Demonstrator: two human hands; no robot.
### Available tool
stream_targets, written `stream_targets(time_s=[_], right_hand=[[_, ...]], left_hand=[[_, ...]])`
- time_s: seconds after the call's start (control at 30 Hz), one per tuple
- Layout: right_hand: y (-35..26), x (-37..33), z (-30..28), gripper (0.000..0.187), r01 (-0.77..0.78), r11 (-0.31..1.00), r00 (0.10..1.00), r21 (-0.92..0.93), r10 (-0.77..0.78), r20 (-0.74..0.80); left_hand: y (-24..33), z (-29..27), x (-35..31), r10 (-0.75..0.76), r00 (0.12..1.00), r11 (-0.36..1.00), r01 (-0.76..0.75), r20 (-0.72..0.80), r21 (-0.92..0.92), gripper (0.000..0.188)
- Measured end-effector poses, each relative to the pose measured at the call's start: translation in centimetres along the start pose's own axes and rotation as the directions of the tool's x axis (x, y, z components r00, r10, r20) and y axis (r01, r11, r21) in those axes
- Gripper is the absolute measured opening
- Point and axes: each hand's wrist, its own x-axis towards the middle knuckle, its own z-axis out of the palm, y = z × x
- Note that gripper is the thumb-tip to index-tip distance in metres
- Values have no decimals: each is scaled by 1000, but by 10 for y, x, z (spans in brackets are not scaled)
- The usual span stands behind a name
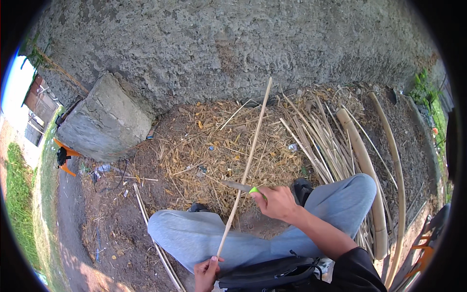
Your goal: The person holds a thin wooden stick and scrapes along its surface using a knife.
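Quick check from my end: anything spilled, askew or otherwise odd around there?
Nothing looks damaged. Mildly out of place: one long pale stick lies by the left knee, apart from the strips heaped on the right. Loose shavings litter the ground untidily.

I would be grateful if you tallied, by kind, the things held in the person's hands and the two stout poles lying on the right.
Green-handled knife, in the right hand: 1
Long thin bamboo strip, in the left hand: 1
Stout bamboo poles: 2
Total: 4
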Motion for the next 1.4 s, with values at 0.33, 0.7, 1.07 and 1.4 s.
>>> stream_targets(time_s=[0.33, 0.7, 1.07, 1.4], right_hand=[[11, 17, -1, 30, -60, 998, 997, -32, 59, -40], [-14, -3, 21, 28, 157, 986, 987, -50, -155, 37], [-8, 8, 13, 29, 38, 997, 999, -66, -38, -4], [6, 6, 18, 33, 71, 995, 996, -65, -74, -49]], left_hand=[[-2, 0, -3, 40, 999, 998, -41, -10, -40, 41], [-13, 7, 14, 116, 991, 993, -116, -67, 11, 36], [4, 10, 4, 172, 980, 984, -165, -103, 69, 42], [10, 8, -4, 150, 988, 989, -150, -44, 12, 41]])
